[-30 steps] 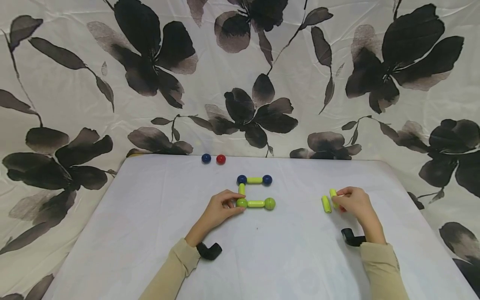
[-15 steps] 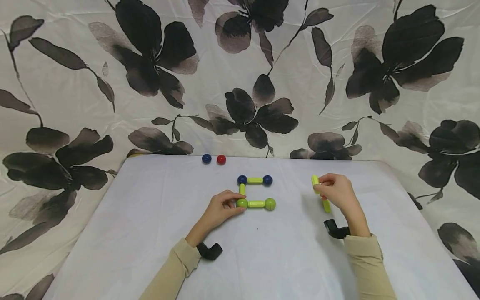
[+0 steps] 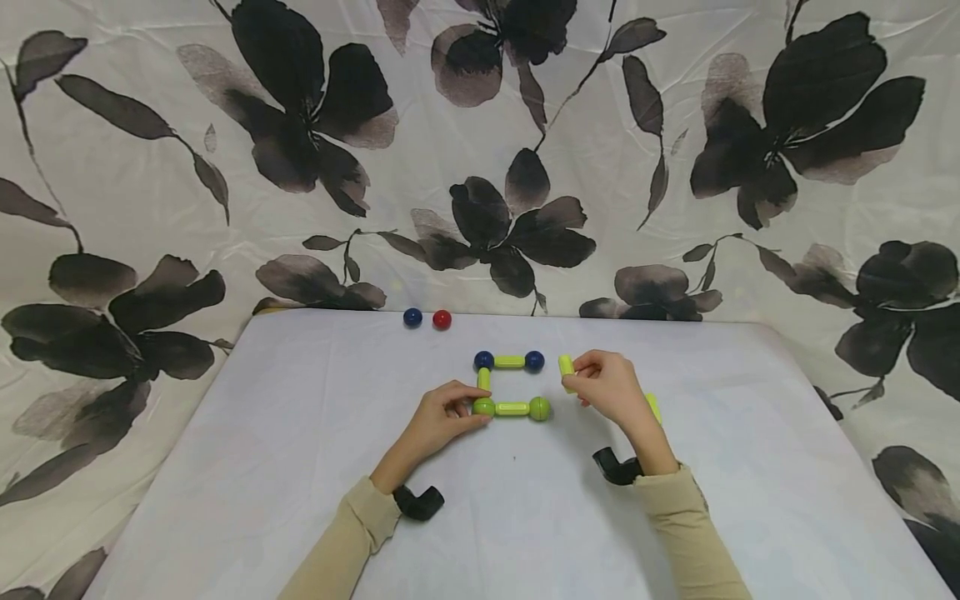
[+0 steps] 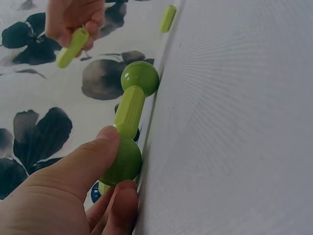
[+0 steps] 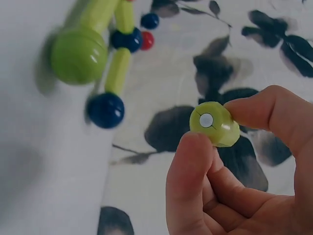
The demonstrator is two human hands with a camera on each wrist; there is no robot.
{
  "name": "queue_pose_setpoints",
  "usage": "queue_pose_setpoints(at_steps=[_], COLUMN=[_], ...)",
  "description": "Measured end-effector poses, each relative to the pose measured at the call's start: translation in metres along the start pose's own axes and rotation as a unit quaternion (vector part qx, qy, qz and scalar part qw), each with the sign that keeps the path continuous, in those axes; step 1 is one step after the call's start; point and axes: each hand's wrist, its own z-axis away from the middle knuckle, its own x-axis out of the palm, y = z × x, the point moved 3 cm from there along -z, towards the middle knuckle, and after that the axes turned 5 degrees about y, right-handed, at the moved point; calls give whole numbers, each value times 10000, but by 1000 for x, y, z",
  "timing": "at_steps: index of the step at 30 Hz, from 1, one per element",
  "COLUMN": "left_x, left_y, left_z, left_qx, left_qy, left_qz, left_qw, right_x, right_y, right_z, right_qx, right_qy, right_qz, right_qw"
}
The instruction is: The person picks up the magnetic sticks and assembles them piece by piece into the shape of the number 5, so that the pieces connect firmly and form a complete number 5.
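On the white table lies a three-sided figure of balls and yellow-green magnetic rods, its right side without a rod. Two blue balls, one at the near right end (image 3: 534, 361), hold its far rod (image 3: 510, 362). Two green balls, the right one (image 3: 539, 408) among them, hold its near rod (image 3: 512, 409). My left hand (image 3: 437, 417) pinches the left green ball (image 4: 123, 164) between thumb and fingers. My right hand (image 3: 611, 387) pinches a loose yellow-green magnetic rod (image 3: 567, 372) just right of the figure. A pale round spot shows on that rod's end in the right wrist view.
Another yellow-green rod (image 3: 654, 407) lies behind my right wrist, partly hidden. A loose blue ball (image 3: 412, 317) and a red ball (image 3: 442, 320) sit at the table's far edge. A floral cloth (image 3: 510, 225) hangs behind the table (image 3: 300, 467).
My right hand has lifted one of the two rods at the right and carried it left to beside the figure. My left hand and the figure have stayed put.
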Motion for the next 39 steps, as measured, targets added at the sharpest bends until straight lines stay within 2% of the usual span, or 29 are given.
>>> queue_pose_setpoints(at_steps=[10,23,39], left_x=[0,0,0], left_y=[0,1,-1], left_z=[0,0,0], left_qx=[-1,23,-8], left_qy=[20,13,21], left_qz=[-31,-16,-21], left_qw=[10000,10000,10000], right_x=[33,54,63], right_y=[15,30,38], right_z=[11,35,40], right_qx=[81,296,431], right_qy=[-513,-941,-790], right_qz=[-121,-220,-131], right_qw=[9986,9949,9959])
